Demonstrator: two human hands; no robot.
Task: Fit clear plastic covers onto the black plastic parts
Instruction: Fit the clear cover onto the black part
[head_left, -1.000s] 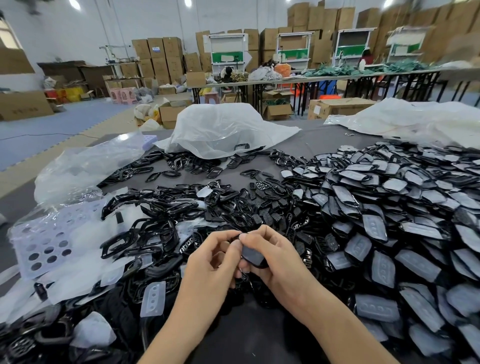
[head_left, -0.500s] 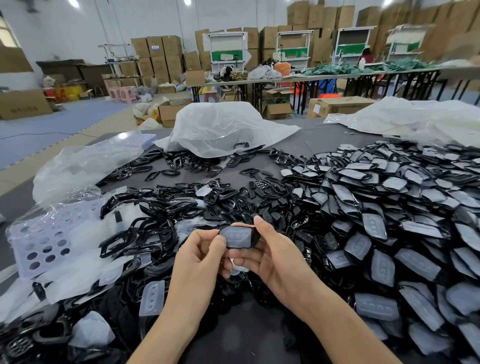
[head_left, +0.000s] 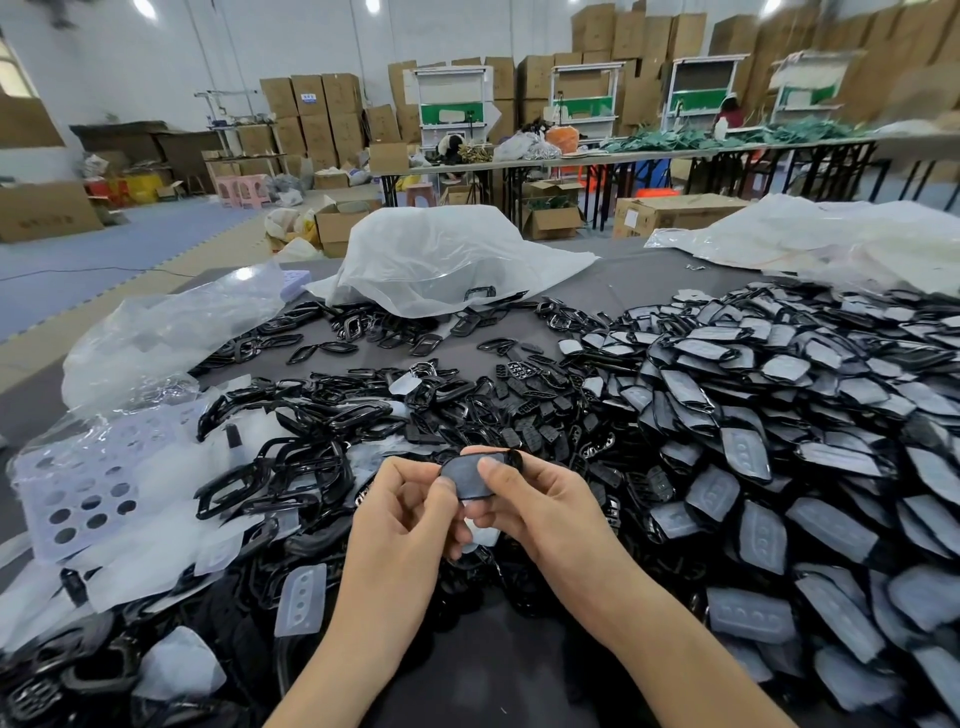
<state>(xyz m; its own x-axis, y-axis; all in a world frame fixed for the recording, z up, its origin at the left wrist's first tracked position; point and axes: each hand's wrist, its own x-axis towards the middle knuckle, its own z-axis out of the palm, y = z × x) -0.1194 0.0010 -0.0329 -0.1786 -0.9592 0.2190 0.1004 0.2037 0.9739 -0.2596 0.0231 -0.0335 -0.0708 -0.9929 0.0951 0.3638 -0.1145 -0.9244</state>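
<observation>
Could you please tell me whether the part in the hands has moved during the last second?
Yes: the held part shifted away from the person, toward the white bag.

The black plastic part (head_left: 480, 475) near the middle shows dull grey through its frosted clear cover. To the right, the pile of covered parts (head_left: 779, 441) is black, flecked all over with that same milky grey. The bare frames (head_left: 291, 467) on the left are glossy black. Near left, a loose cover (head_left: 304, 600) is milky white with a row of three pale ovals, and a lilac sheet (head_left: 78, 499) is dotted with round holes. The tabletop (head_left: 623, 283) is dark grey. Far off are brown cartons (head_left: 311, 114), white racks (head_left: 449, 104) with green panels, blue floor matting (head_left: 104, 249) and pink stools (head_left: 241, 189).
</observation>
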